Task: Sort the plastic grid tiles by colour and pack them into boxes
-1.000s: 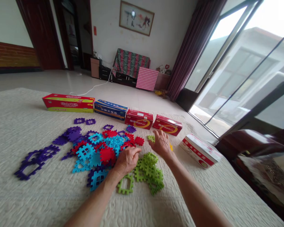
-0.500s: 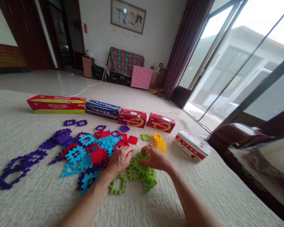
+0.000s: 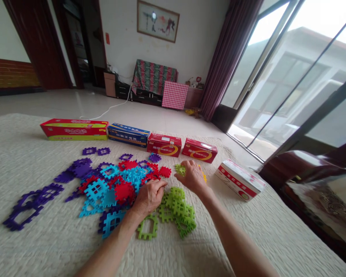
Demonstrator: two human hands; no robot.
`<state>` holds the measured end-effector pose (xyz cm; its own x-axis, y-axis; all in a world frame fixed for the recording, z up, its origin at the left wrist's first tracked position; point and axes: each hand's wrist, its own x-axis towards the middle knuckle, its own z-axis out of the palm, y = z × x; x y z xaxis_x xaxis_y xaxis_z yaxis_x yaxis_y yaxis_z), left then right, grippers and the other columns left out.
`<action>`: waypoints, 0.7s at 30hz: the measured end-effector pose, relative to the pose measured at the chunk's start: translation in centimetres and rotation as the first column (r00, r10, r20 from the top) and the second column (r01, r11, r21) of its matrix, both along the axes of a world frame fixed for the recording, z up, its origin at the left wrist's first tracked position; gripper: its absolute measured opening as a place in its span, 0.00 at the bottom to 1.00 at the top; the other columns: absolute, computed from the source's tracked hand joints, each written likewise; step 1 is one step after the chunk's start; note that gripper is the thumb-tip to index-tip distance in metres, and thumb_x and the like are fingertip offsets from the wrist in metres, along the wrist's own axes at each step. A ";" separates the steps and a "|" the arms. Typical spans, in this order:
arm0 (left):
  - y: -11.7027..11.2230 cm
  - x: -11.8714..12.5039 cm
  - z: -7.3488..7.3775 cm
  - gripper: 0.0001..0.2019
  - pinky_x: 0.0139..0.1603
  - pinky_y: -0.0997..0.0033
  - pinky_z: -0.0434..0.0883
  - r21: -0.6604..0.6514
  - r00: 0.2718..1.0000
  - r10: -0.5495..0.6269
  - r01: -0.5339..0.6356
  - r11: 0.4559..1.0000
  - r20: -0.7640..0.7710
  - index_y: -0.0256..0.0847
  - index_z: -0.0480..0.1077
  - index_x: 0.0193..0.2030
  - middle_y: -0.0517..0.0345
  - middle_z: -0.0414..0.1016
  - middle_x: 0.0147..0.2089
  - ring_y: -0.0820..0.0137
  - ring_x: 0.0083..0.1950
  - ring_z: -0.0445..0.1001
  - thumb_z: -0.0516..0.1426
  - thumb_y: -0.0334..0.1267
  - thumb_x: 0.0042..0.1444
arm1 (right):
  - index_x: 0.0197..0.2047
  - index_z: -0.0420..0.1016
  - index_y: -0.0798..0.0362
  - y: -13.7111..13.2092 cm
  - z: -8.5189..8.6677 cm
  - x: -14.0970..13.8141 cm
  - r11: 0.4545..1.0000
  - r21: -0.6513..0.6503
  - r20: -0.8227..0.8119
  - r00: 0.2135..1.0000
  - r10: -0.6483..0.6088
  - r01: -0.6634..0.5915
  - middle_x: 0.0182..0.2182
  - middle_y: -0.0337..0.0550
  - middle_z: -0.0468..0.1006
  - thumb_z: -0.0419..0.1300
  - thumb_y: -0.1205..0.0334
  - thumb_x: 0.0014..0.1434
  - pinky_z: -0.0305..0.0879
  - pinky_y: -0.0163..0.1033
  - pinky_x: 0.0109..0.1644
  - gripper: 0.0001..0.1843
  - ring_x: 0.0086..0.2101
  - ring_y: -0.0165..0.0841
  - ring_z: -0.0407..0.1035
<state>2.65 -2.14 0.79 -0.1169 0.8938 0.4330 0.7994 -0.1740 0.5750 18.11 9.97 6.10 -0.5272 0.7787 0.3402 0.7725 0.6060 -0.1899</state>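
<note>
My left hand (image 3: 150, 197) rests between the mixed pile and the green pieces, its fingers curled closed; whatever may be inside them is hidden. My right hand (image 3: 192, 176) is stretched farther forward, thumb and fingers apart around a single green interlocking building piece (image 3: 178, 168) lying on the mat. Whether it touches that piece I cannot tell. Yellow pieces (image 3: 204, 175) are mostly covered by the right hand. Below it lies a cluster of green building pieces (image 3: 177, 207), with a green frame piece (image 3: 147, 227) nearer me. Light blue pieces (image 3: 96, 188) and red pieces (image 3: 124, 192) overlap left of my left hand.
Dark purple pieces (image 3: 31, 202) spread out on the left of the quilted mat (image 3: 57, 250). Along the back stand a long red-green box (image 3: 75, 130), a blue box (image 3: 128, 135) and two red boxes (image 3: 164, 145). A white-red box (image 3: 240, 180) sits at right.
My right hand has moved forward from the green cluster to the lone green piece, uncovering the cluster. My left hand stays by the pile. The view has shifted slightly.
</note>
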 end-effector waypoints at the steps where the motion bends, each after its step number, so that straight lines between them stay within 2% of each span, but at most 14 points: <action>1: 0.0 0.0 0.0 0.13 0.46 0.68 0.71 0.001 1.000 0.002 -0.002 1.000 -0.006 0.42 0.75 0.43 0.54 0.79 0.38 0.67 0.42 0.76 0.51 0.30 0.58 | 0.46 0.70 0.53 0.6 -0.1 -0.5 0.999 0.028 0.041 0.999 -0.032 0.031 0.42 0.50 0.72 0.63 0.51 0.51 0.57 0.46 0.48 0.22 0.43 0.42 0.66; 6: 0.1 0.0 0.0 0.13 0.47 0.68 0.70 0.014 1.000 0.011 -0.010 1.000 -0.023 0.43 0.76 0.42 0.55 0.79 0.38 0.67 0.42 0.75 0.50 0.29 0.58 | 0.46 0.70 0.53 2.9 -0.7 -1.6 0.994 0.068 0.103 0.991 -0.090 0.083 0.44 0.51 0.71 0.60 0.49 0.53 0.52 0.50 0.51 0.22 0.46 0.45 0.64; 11: 0.2 -0.1 -0.3 0.13 0.46 0.69 0.71 0.012 1.000 0.002 -0.002 1.000 -0.009 0.42 0.75 0.43 0.55 0.79 0.38 0.67 0.42 0.76 0.50 0.30 0.58 | 0.52 0.65 0.53 3.0 -0.6 1.1 0.989 0.108 -0.096 0.991 -0.091 0.101 0.50 0.53 0.68 0.59 0.50 0.54 0.54 0.49 0.52 0.25 0.51 0.46 0.62; 13: 0.2 -0.1 -0.4 0.13 0.46 0.69 0.71 0.011 1.000 -0.001 0.001 1.000 -0.006 0.42 0.75 0.42 0.55 0.79 0.38 0.67 0.41 0.76 0.51 0.30 0.58 | 0.55 0.63 0.54 2.9 -0.8 2.9 0.985 0.080 -0.202 0.970 -0.134 0.153 0.52 0.55 0.66 0.58 0.49 0.55 0.57 0.48 0.52 0.28 0.51 0.45 0.62; 16: 0.2 -0.1 -0.5 0.13 0.46 0.68 0.71 0.027 1.000 -0.006 0.006 1.000 -0.006 0.42 0.76 0.42 0.55 0.80 0.39 0.67 0.41 0.76 0.51 0.31 0.59 | 0.58 0.59 0.57 2.5 -2.0 5.2 0.975 -0.011 -0.322 0.922 -0.215 0.223 0.52 0.57 0.66 0.56 0.47 0.55 0.60 0.48 0.52 0.32 0.52 0.45 0.62; 21: 0.2 -0.1 -0.6 0.13 0.46 0.68 0.71 0.056 1.000 -0.006 0.007 0.998 -0.019 0.43 0.76 0.42 0.55 0.80 0.38 0.67 0.40 0.76 0.51 0.31 0.59 | 0.63 0.50 0.58 1.0 -4.2 5.8 0.960 -0.132 -0.333 0.901 -0.277 0.246 0.53 0.59 0.65 0.56 0.46 0.54 0.60 0.49 0.53 0.40 0.53 0.46 0.62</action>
